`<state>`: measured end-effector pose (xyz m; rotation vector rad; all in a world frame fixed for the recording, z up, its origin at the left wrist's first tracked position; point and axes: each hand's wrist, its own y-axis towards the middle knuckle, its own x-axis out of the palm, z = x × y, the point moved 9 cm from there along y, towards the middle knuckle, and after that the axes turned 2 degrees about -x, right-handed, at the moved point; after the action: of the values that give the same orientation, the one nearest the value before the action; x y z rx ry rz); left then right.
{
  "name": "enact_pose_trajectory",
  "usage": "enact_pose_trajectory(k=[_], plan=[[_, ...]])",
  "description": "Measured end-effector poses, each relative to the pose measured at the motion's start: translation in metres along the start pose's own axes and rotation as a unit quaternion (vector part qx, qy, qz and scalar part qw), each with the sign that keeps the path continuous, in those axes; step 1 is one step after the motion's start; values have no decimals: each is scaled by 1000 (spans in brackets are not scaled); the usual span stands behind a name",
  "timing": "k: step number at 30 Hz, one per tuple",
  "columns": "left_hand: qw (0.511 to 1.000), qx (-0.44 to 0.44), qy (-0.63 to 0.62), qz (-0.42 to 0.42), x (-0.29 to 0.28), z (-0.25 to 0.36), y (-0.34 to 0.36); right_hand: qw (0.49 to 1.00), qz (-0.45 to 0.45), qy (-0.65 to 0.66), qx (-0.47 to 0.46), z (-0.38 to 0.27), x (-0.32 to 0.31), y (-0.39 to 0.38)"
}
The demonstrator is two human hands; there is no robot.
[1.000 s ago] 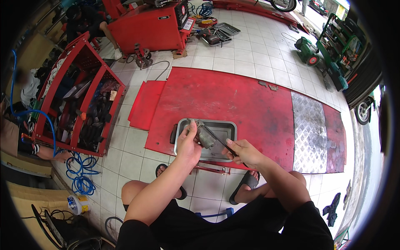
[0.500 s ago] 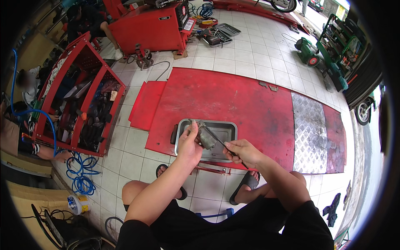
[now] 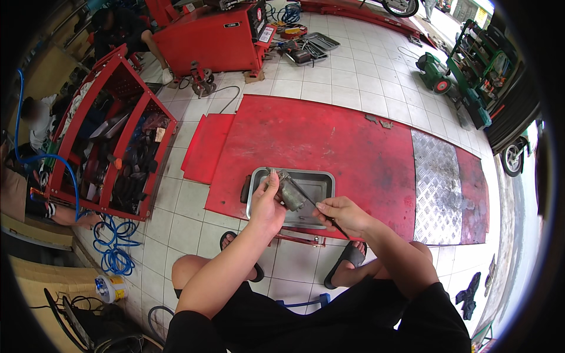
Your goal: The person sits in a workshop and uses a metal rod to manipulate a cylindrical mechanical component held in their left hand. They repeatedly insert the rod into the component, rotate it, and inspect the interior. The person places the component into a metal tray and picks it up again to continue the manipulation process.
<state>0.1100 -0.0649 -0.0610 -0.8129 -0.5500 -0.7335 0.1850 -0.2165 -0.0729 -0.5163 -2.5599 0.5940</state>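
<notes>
Tray, grey and rectangular, sits at the near edge of a low red platform, and just above it I can see the person's left hand wrapped around a grey metal part. The thumb points up along the left side of the part, which is held at a tilt over the tray, its lower end toward the right. The right hand is closed, thumb against fingers, pinching a thin dark tool; one end sticks out below the fist, while the shaft runs up and left along the right side of the part. I cannot tell from here whether its tip touches the metal. A small dark piece lies on the tray's floor, and a dark block sits just beside the tray's left wall. Toward the right, a silvery patterned plate crosses the platform. The person's sandals are planted on the white tiles, one either side of the tray. Off to the left stands a red shelf crowded with parts, with a coiled blue hose on the floor near its foot and a bucket close by. Someone in dark clothes sits behind it, near a large red cabinet.
</notes>
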Motion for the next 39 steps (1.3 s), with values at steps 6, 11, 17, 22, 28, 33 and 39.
enact_pose_trajectory(k=[6,11,17,22,28,33,39], plan=[[1000,11,10,5,1,-2,-1,996,5,-84,21,-4,2,-5],[999,43,20,0,4,-3,-3,1000,-14,12,24,-2,18,-12],[994,85,65,26,1,-5,-6,998,-60,-26,1,5,32,-16],[998,58,37,11,-2,-6,-1,994,-91,-53,8,-13,38,-24],[994,108,19,22,-4,29,10,993,-96,-42,54,-5,15,-29],[993,113,-4,14,-6,43,12,995,-52,-82,12,-10,7,-20],[994,109,1,13,-8,38,11,998,-11,-55,-32,-15,10,-17]])
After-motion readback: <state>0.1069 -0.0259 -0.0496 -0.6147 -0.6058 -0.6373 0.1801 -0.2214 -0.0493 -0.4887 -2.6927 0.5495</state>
